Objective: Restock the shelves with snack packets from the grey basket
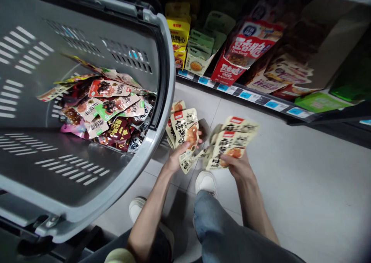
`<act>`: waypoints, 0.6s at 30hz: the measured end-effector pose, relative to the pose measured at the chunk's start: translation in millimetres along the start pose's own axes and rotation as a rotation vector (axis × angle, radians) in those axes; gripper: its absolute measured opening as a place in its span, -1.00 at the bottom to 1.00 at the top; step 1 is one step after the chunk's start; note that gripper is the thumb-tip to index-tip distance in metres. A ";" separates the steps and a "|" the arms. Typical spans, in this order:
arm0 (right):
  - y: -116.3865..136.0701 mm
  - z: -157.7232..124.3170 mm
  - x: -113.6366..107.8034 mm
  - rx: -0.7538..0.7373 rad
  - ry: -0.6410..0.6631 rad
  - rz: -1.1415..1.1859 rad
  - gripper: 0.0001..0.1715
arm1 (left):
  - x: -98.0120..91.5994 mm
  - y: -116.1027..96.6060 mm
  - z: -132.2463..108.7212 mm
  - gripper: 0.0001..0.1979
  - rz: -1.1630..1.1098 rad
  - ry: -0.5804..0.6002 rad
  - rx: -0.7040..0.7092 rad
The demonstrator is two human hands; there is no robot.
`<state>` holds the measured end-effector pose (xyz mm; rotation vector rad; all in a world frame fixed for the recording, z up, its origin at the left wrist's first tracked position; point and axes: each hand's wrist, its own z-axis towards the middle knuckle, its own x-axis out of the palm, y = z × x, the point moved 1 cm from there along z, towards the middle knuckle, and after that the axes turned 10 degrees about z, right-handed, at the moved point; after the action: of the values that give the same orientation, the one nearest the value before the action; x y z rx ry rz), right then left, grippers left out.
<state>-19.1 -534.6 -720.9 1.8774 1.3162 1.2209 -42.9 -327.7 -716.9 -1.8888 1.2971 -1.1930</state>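
Note:
My left hand [176, 156] is closed around several cream-coloured snack packets [185, 129], its thumb lying over the front one. Each of these has a red label, black lettering and a picture of brown food. To the right, my right hand [237, 164] grips more packets of the same kind [230, 141], fanned out and slightly blurred. Both bunches are above the floor, between the basket and the shelf. Some packets behind the front ones are partly hidden.
A large grey shopping basket [166, 112] on the left holds a heap of mixed snack packets [116, 104]. At the upper right, a low shelf [246, 95] carries red boxes [232, 64], yellow packets [178, 35] and green packets [199, 48]. My white shoes [205, 182] stand on the tiled floor.

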 end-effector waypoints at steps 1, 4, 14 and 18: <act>1.4 0.4 -10.0 -0.047 -0.063 0.032 -0.28 | -6.9 -0.1 0.3 -0.48 0.132 -0.020 0.040; 1.9 -2.1 -36.0 -0.103 -0.116 0.117 -0.27 | -30.5 5.9 3.2 -0.47 0.633 -0.167 0.190; -42.5 -48.4 -13.3 0.039 0.169 -0.176 -0.05 | 8.1 22.9 4.6 -0.11 1.253 -0.263 0.463; -20.8 -48.2 -2.8 -0.067 0.273 -0.313 -0.22 | 12.2 25.0 4.5 -0.17 1.404 -0.197 0.504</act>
<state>-71.5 -532.6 -717.4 1.4261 1.6186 1.3646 -48.0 -348.7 -734.9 -0.4079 1.5088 -0.4386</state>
